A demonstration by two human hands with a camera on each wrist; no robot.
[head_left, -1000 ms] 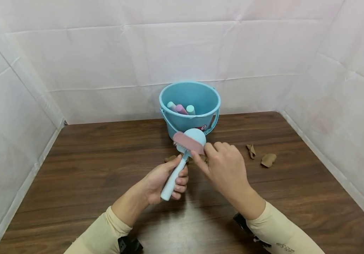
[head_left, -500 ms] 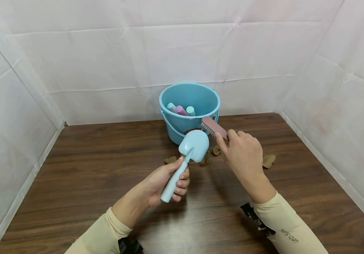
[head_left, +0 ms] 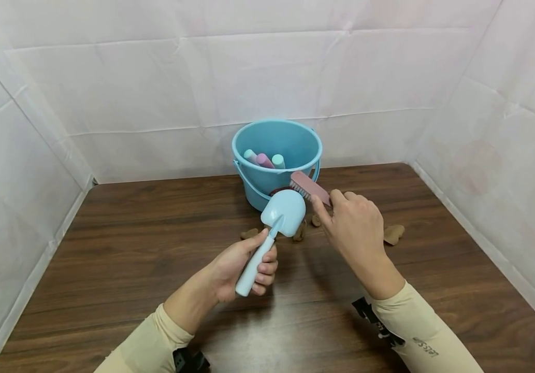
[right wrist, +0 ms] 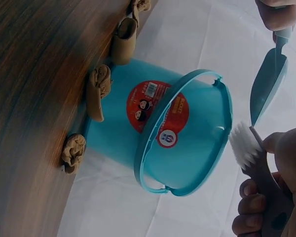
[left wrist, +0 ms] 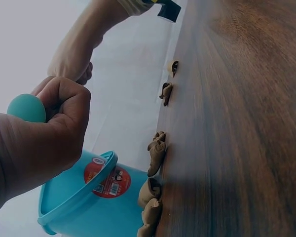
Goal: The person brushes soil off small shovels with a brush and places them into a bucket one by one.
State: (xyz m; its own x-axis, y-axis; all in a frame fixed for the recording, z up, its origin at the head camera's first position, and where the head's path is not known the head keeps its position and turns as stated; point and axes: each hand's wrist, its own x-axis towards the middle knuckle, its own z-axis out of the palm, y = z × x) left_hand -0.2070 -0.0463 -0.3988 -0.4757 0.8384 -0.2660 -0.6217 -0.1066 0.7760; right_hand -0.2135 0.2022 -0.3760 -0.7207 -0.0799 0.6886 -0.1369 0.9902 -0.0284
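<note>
A light blue hand trowel (head_left: 286,212) is gripped by its handle in my left hand (head_left: 222,277), blade tilted up and away over the table. My right hand (head_left: 357,230) holds a pink brush (head_left: 312,187), whose white bristles (right wrist: 244,145) point toward the blade's edge in the right wrist view. Whether the bristles touch the trowel I cannot tell. Behind both tools stands a blue bucket (head_left: 254,189) with several tool handles (head_left: 265,161) poking up inside. Curled brown pieces (head_left: 393,234), like dry leaves or thin clay, lie on the table; some are partly hidden behind the trowel.
The dark wood table (head_left: 132,248) is enclosed by white sheeting (head_left: 155,88) at the back and sides. In the right wrist view the bucket's bail handle (right wrist: 148,143) hangs down over a red label (right wrist: 148,106).
The brush has moved off the trowel's blade to its right side, uncovering the blade, and my right hand moved right with it. The trowel and left hand have barely moved.
</note>
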